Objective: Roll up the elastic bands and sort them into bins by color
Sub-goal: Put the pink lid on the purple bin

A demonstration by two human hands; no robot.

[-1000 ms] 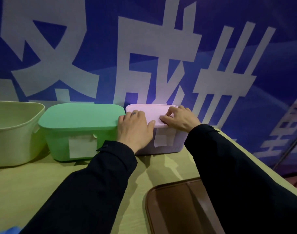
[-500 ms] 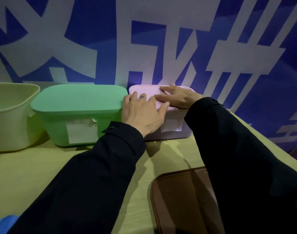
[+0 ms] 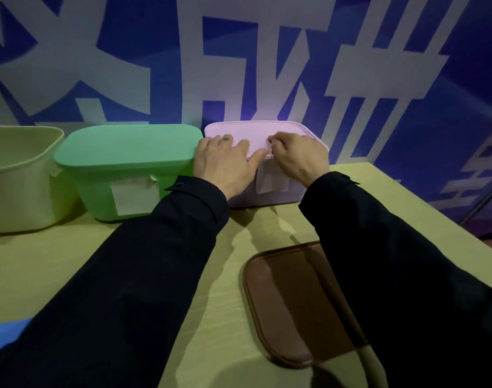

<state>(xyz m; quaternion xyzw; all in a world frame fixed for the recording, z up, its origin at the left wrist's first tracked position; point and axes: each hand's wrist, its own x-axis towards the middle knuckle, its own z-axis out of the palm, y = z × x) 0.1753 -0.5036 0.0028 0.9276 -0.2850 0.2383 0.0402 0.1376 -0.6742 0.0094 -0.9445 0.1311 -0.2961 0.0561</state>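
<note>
A pink bin (image 3: 270, 197) with a paper label stands against the blue backdrop, covered by its pink lid (image 3: 253, 130). My left hand (image 3: 225, 161) lies flat on the lid's front left corner, fingers spread, thumb along the front edge. My right hand (image 3: 300, 156) sits at the middle of the lid's front edge, its fingers curled and pinching the rim. Left of it stands a green bin (image 3: 127, 191) with its lid on. A cream bin (image 3: 15, 177) stands open at the far left. No elastic bands show.
A brown lid (image 3: 289, 303) lies flat on the wooden table (image 3: 57, 261) near the front, partly under my right sleeve. A blue object (image 3: 4, 334) peeks in at the bottom left. The table's right edge runs past the pink bin.
My right hand has drawn back from lying flat across the pink lid and now curls at its front edge. My left hand has stayed on the lid's left side.
</note>
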